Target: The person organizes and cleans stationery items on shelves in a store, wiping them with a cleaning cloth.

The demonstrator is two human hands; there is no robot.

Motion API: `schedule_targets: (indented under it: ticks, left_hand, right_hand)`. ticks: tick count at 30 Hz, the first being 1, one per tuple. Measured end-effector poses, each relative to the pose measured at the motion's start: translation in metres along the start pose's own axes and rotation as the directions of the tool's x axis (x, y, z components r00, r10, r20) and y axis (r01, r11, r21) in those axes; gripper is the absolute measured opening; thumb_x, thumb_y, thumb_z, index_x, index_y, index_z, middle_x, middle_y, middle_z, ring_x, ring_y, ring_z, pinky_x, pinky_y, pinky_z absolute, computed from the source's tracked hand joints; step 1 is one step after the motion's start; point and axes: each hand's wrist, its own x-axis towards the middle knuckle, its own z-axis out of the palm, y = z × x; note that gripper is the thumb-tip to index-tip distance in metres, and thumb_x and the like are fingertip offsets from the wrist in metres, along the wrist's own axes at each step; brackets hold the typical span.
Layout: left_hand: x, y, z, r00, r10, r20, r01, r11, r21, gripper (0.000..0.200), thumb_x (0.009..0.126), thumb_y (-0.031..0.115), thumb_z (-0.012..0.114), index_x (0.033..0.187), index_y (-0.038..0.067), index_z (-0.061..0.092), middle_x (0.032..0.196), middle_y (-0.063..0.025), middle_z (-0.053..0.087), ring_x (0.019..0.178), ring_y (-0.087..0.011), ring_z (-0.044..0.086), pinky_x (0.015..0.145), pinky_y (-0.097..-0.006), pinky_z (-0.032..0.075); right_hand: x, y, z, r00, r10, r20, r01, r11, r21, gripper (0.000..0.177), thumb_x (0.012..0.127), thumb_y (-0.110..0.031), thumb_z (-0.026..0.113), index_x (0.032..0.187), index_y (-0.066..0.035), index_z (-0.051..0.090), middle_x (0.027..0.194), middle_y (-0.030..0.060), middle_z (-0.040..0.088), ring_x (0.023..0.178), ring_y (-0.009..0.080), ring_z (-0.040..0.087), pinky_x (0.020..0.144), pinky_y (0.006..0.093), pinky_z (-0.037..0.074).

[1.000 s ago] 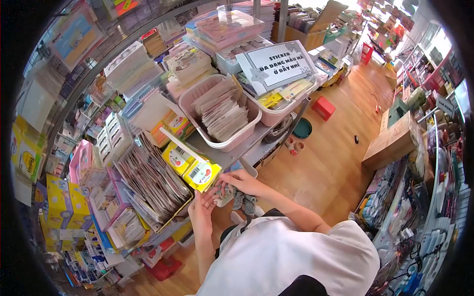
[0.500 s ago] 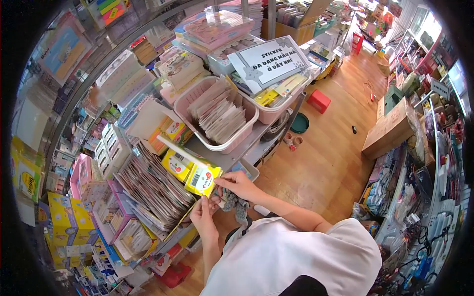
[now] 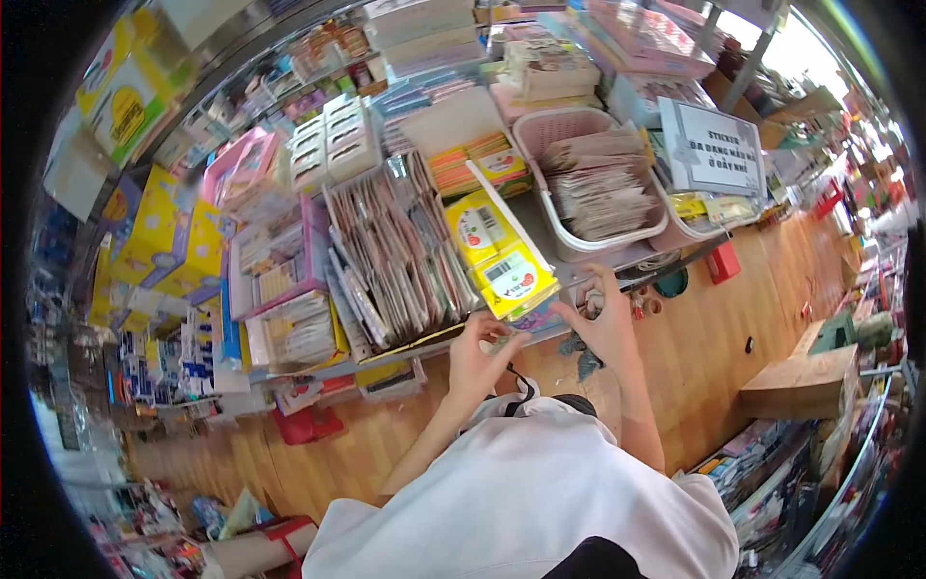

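Two yellow packs with white label panels [image 3: 511,275] lie in a row at the front of the display, one overlapping the other. By the near end of the front pack is my left hand [image 3: 475,357], its fingers bent and parted from the thumb, which points right. My right hand [image 3: 610,323] is to the right of the pack, fingers and thumb spread wide apart. Between the hands, under the pack's edge, shows a small blue-pink patch [image 3: 540,314]. A grey cloth [image 3: 581,357] hangs below my right hand.
Left of the packs stands a box of upright sticker packets [image 3: 400,256]. To the right are a white basket of packets [image 3: 593,183] and a lettered sign [image 3: 712,150]. A cardboard box [image 3: 801,372] and a red stool [image 3: 721,261] stand along the wooden floor.
The view has turned, so the display now lies more squarely ahead. My right hand has come off the front yellow pack and opened; my left has moved apart from it.
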Motion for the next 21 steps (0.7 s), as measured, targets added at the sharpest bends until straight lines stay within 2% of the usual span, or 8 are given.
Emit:
schedule_targets:
  ticks: [3, 6, 9, 10, 13, 16, 19, 21]
  left_hand:
    - [-0.002, -0.011, 0.011, 0.998, -0.063, -0.019, 0.062, 0.998, -0.016, 0.037, 0.078, 0.017, 0.08, 0.101, -0.001, 0.056, 0.085, -0.0098, 0.071, 0.075, -0.0112, 0.066, 0.066, -0.0249, 0.052]
    - [0.004, -0.008, 0.009, 0.998, -0.065, -0.02, 0.065, 0.997, 0.034, 0.033, 0.082, 0.016, 0.076, 0.101, -0.002, 0.056, 0.086, -0.0115, 0.071, 0.073, -0.0138, 0.068, 0.064, -0.027, 0.053]
    - [0.008, -0.005, 0.007, 0.999, -0.031, -0.017, 0.031, 0.998, 0.049, 0.032, 0.085, 0.019, 0.073, 0.102, -0.001, 0.055, 0.087, -0.0166, 0.069, 0.076, -0.0249, 0.068, 0.066, -0.035, 0.053]
    - [0.008, -0.005, 0.007, 1.0, -0.013, -0.009, 0.014, 0.998, 0.057, 0.032, 0.086, 0.02, 0.071, 0.102, -0.001, 0.054, 0.088, -0.0188, 0.068, 0.078, -0.03, 0.068, 0.066, -0.0386, 0.053]
    - [0.005, -0.007, 0.009, 0.999, 0.009, -0.03, -0.006, 0.993, 0.119, 0.028, 0.089, 0.014, 0.066, 0.107, -0.001, 0.051, 0.088, -0.0214, 0.066, 0.08, -0.0366, 0.066, 0.066, -0.0438, 0.051]
    - [0.005, -0.005, 0.007, 1.0, 0.021, -0.011, -0.019, 0.994, 0.107, 0.025, 0.09, 0.011, 0.063, 0.107, 0.0, 0.049, 0.087, -0.0224, 0.064, 0.081, -0.0402, 0.063, 0.066, -0.0468, 0.049]
    - [0.003, -0.01, 0.009, 0.998, 0.055, -0.039, -0.05, 0.991, 0.121, 0.021, 0.09, 0.007, 0.063, 0.105, -0.002, 0.051, 0.087, -0.0213, 0.064, 0.073, -0.032, 0.064, 0.061, -0.0402, 0.047]
    - [0.001, -0.005, 0.01, 0.998, 0.014, -0.067, -0.002, 0.985, 0.17, 0.019, 0.09, 0.006, 0.063, 0.102, -0.002, 0.05, 0.088, -0.0211, 0.065, 0.075, -0.0316, 0.065, 0.062, -0.0393, 0.048]
  right_hand:
    - [0.006, -0.019, 0.008, 0.982, -0.187, 0.006, 0.186, 0.973, -0.137, 0.029, 0.082, -0.021, 0.075, 0.095, 0.002, 0.063, 0.078, 0.0105, 0.063, 0.051, 0.02, 0.05, 0.055, 0.0293, 0.045]
    - [0.02, -0.009, 0.026, 0.929, -0.346, -0.129, 0.328, 0.934, -0.139, 0.023, 0.089, -0.017, 0.067, 0.083, 0.004, 0.059, 0.069, 0.0129, 0.059, 0.049, 0.0242, 0.047, 0.052, 0.0313, 0.042]
    - [0.025, -0.005, 0.015, 0.98, -0.198, -0.038, 0.186, 0.962, -0.199, 0.026, 0.094, -0.014, 0.059, 0.076, 0.005, 0.056, 0.065, 0.0159, 0.059, 0.049, 0.0275, 0.048, 0.05, 0.0336, 0.04]
    - [0.025, -0.006, 0.016, 0.979, -0.196, -0.058, 0.182, 0.966, -0.185, 0.032, 0.096, -0.013, 0.056, 0.07, 0.005, 0.052, 0.059, 0.016, 0.057, 0.049, 0.0249, 0.052, 0.05, 0.0343, 0.04]
    - [0.017, 0.0, 0.017, 0.984, -0.159, -0.081, 0.156, 0.987, -0.044, 0.032, 0.096, -0.013, 0.055, 0.07, 0.005, 0.054, 0.059, 0.0146, 0.058, 0.047, 0.0217, 0.051, 0.049, 0.0339, 0.039]
    - [0.009, 0.002, 0.016, 0.968, -0.202, -0.148, 0.197, 0.979, -0.047, 0.032, 0.097, -0.012, 0.054, 0.069, 0.004, 0.056, 0.056, 0.0125, 0.057, 0.046, 0.0186, 0.051, 0.048, 0.0333, 0.039]
    - [-0.001, 0.001, 0.018, 0.973, -0.163, -0.166, 0.159, 0.987, -0.037, 0.033, 0.098, -0.012, 0.053, 0.07, 0.004, 0.058, 0.057, 0.0111, 0.058, 0.045, 0.016, 0.049, 0.047, 0.0316, 0.038]
    - [-0.005, 0.005, 0.02, 0.974, -0.135, -0.182, 0.133, 0.991, -0.02, 0.033, 0.098, -0.012, 0.052, 0.071, 0.004, 0.058, 0.057, 0.0108, 0.058, 0.046, 0.0135, 0.047, 0.048, 0.0304, 0.038]
